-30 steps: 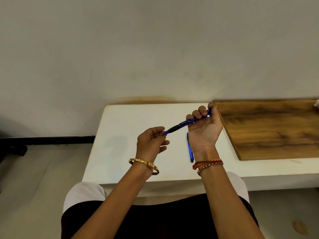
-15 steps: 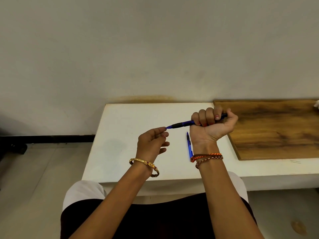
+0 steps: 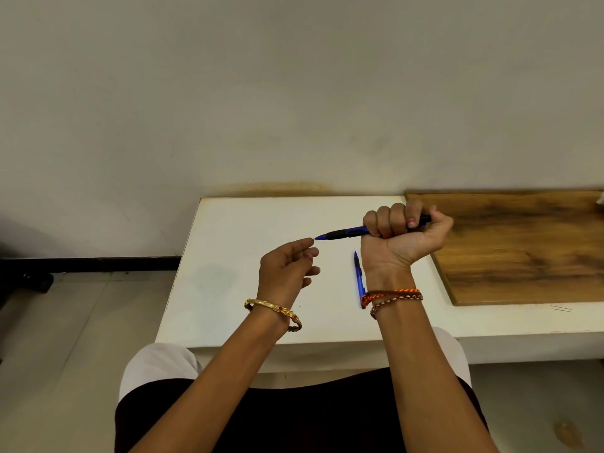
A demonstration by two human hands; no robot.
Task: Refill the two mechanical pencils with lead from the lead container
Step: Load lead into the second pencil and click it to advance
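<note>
From your head camera you have two blue plastic mechanical pencils: one (image 3: pixel 349 232) fisted in your right hand (image 3: pixel 403 238), lying left-right, tip leftward beside your left hand's (image 3: pixel 287 269) loosely curled fingers, whose hold on anything I cannot tell; the other (image 3: pixel 359 276) lies lengthwise on the white table (image 3: pixel 248 289), partly hidden by your wrist, left of one wooden board (image 3: pixel 523 250).

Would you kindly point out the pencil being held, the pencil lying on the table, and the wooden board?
held pencil (image 3: pixel 346 233), head view, on its black grip section near the tip.
lying pencil (image 3: pixel 359 278), head view, mid-barrel.
wooden board (image 3: pixel 523 256), head view, bare centre of its surface.
</note>
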